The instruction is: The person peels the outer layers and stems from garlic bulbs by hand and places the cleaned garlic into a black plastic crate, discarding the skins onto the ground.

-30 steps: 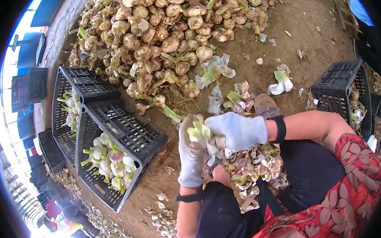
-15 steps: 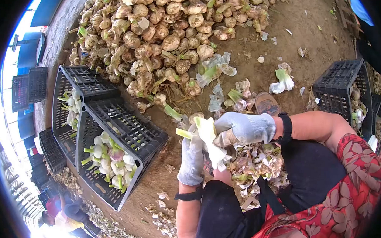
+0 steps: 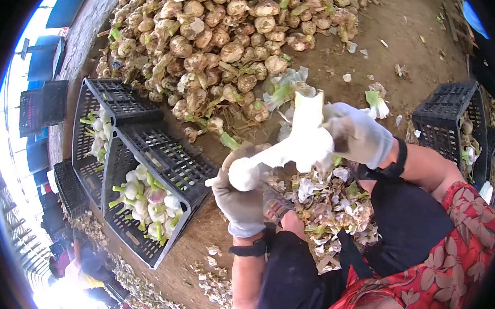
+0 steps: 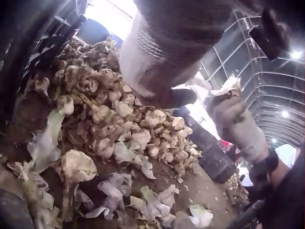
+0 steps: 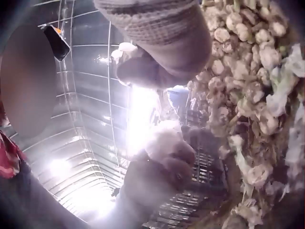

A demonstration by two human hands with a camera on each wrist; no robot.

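Note:
In the head view my gloved left hand point(image 3: 240, 201) holds a smooth white garlic bulb point(image 3: 244, 174), its short stem poking out to the left past the fingers. My gloved right hand point(image 3: 359, 134) grips a bunch of white garlic skin point(image 3: 309, 143) with a thick pale-green leaf end standing up. A strip of this skin stretches between the bulb and the right hand. The right wrist view shows the left hand point(image 5: 159, 171) around the pale bulb point(image 5: 164, 136), washed out by glare. Right-hand fingertips are partly hidden behind the skin.
A heap of unpeeled garlic point(image 3: 208, 48) lies ahead. Black crates point(image 3: 164, 156) at the left hold peeled bulbs point(image 3: 146, 202); another crate point(image 3: 445, 116) stands at the right. Discarded skins point(image 3: 339, 205) pile up between the legs. A person point(image 3: 82, 266) is at the lower left.
Both hands came together on the garlic earlier and are now apart. The right hand has drawn outer skin away to the right, and the white bulb shows in the left hand.

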